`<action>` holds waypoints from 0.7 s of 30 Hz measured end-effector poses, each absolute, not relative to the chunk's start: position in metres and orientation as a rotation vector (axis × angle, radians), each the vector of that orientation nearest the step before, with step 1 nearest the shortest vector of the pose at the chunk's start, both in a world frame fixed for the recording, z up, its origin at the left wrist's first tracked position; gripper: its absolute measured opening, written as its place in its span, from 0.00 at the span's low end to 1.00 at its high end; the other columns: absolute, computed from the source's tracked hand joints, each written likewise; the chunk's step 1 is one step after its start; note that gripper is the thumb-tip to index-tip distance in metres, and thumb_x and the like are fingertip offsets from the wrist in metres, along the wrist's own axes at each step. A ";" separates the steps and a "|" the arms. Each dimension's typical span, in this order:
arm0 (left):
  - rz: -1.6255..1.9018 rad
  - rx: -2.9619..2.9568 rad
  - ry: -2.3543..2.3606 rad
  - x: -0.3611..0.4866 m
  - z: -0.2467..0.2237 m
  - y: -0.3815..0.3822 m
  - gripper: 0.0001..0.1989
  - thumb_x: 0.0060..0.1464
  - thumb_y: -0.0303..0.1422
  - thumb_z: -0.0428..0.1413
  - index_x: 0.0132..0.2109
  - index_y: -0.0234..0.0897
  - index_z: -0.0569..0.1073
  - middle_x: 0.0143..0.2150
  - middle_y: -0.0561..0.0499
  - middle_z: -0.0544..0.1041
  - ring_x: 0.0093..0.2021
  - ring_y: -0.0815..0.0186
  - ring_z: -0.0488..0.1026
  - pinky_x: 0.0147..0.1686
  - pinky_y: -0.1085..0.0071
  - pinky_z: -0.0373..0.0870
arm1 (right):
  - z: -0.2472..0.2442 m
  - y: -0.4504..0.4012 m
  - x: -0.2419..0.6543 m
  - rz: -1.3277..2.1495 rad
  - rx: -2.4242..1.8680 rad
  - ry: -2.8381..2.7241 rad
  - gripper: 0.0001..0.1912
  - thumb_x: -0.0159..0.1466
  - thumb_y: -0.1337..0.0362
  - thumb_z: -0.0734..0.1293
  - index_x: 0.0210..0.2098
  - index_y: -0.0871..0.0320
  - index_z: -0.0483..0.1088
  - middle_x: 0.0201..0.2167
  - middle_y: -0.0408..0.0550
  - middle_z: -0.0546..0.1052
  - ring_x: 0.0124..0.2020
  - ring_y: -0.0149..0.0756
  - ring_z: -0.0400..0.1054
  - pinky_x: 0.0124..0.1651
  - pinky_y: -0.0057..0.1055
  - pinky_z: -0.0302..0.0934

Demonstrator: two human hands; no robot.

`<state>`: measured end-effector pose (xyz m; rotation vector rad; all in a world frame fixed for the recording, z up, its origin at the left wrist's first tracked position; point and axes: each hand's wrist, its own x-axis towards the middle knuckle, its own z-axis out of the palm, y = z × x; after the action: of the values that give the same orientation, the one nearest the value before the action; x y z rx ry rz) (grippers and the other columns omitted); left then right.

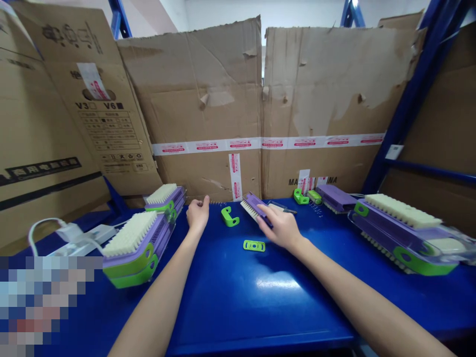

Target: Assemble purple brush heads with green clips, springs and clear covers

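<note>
My left hand [198, 216] is closed at the back of the blue table, thumb up. A thin metal coil spring [218, 203] runs out to the right from its fingers, and the gripped end is mostly hidden. In my right hand [281, 225] is a purple brush piece with white bristles [253, 206], tilted, held by its near end. Between the hands stands a green U-shaped bracket [229, 218] with round holes. Closer to me lies a flat green slotted plate [254, 246]. A clear and dark item [282, 207] lies behind my right hand, partly covered.
Purple-green brushes [128, 248] are stacked at left beside a white power strip [89, 238] with a plug. More brushes [405, 233] stand at right. Another green bracket [300, 196], a purple shell [335, 198] and springs [316, 210] lie back right. Cardboard [201, 109] walls the rear.
</note>
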<state>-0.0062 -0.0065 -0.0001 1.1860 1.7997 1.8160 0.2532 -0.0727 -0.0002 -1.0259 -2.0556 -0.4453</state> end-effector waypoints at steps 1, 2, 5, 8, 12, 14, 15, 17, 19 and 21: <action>1.742 1.239 1.920 -0.008 -0.001 -0.006 0.15 0.44 0.41 0.61 0.21 0.41 0.64 0.18 0.49 0.68 0.25 0.59 0.70 0.25 0.69 0.62 | 0.002 -0.070 0.260 -0.452 -1.050 -1.994 0.21 0.67 0.57 0.55 0.51 0.62 0.69 0.35 0.53 0.76 0.33 0.35 0.71 0.33 0.28 0.61; 1.665 1.297 2.031 -0.009 -0.002 -0.006 0.15 0.44 0.41 0.61 0.21 0.41 0.64 0.19 0.48 0.69 0.27 0.57 0.71 0.27 0.68 0.62 | 0.003 -0.067 0.266 -0.456 -1.085 -1.935 0.21 0.67 0.56 0.56 0.51 0.63 0.69 0.34 0.52 0.76 0.32 0.35 0.70 0.33 0.28 0.60; 1.566 1.429 2.139 -0.009 -0.005 -0.006 0.14 0.42 0.42 0.62 0.21 0.42 0.66 0.20 0.46 0.70 0.31 0.52 0.72 0.31 0.66 0.63 | 0.004 -0.060 0.277 -0.421 -1.202 -1.807 0.23 0.65 0.53 0.57 0.51 0.62 0.67 0.36 0.52 0.74 0.34 0.37 0.70 0.32 0.29 0.61; 1.522 1.533 2.134 -0.006 -0.008 -0.006 0.15 0.44 0.45 0.60 0.22 0.42 0.66 0.22 0.45 0.71 0.33 0.50 0.72 0.33 0.64 0.63 | 0.001 -0.058 0.275 -0.329 -1.251 -1.826 0.28 0.62 0.49 0.61 0.55 0.61 0.63 0.42 0.54 0.72 0.42 0.42 0.68 0.37 0.32 0.64; 1.477 1.689 2.148 0.002 -0.011 -0.010 0.15 0.47 0.44 0.57 0.23 0.40 0.66 0.26 0.43 0.73 0.36 0.50 0.72 0.35 0.64 0.64 | -0.009 -0.055 0.262 -0.177 -1.261 -2.009 0.37 0.58 0.53 0.66 0.61 0.63 0.54 0.50 0.59 0.68 0.51 0.47 0.65 0.47 0.40 0.63; 1.436 1.811 2.199 0.008 -0.010 -0.014 0.13 0.49 0.44 0.56 0.26 0.39 0.68 0.30 0.42 0.74 0.40 0.50 0.71 0.38 0.63 0.65 | -0.012 -0.053 0.257 -0.073 -1.271 -2.010 0.35 0.58 0.58 0.64 0.62 0.63 0.53 0.51 0.60 0.68 0.51 0.46 0.65 0.49 0.40 0.63; 1.367 1.884 2.241 0.011 -0.009 -0.016 0.13 0.50 0.43 0.54 0.29 0.39 0.69 0.32 0.41 0.75 0.41 0.50 0.71 0.39 0.63 0.65 | -0.014 -0.051 0.257 -0.016 -1.268 -1.970 0.34 0.59 0.59 0.64 0.62 0.62 0.53 0.52 0.59 0.69 0.51 0.46 0.66 0.50 0.40 0.62; 1.128 2.014 2.337 0.016 -0.005 -0.021 0.14 0.55 0.43 0.49 0.34 0.37 0.70 0.38 0.40 0.75 0.44 0.51 0.70 0.41 0.61 0.65 | -0.015 -0.048 0.259 0.116 -1.256 -1.838 0.32 0.59 0.59 0.63 0.61 0.61 0.55 0.50 0.57 0.71 0.49 0.45 0.68 0.50 0.40 0.62; 0.910 2.098 2.396 0.020 -0.001 -0.024 0.17 0.58 0.43 0.45 0.39 0.36 0.70 0.42 0.40 0.74 0.46 0.52 0.69 0.42 0.61 0.65 | -0.014 -0.046 0.263 0.263 -1.278 -1.689 0.30 0.59 0.57 0.62 0.60 0.60 0.57 0.45 0.54 0.75 0.44 0.43 0.70 0.47 0.38 0.64; 0.817 2.150 2.422 0.023 0.001 -0.026 0.19 0.60 0.44 0.43 0.41 0.35 0.70 0.43 0.41 0.74 0.47 0.53 0.69 0.42 0.61 0.65 | -0.013 -0.045 0.266 0.434 -1.330 -1.590 0.27 0.60 0.56 0.61 0.57 0.59 0.62 0.39 0.51 0.77 0.35 0.40 0.72 0.41 0.36 0.66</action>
<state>0.0230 -0.0264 0.0013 2.1504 2.4217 0.8170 0.2660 -0.0450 -0.0126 -1.3298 -1.5897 0.4338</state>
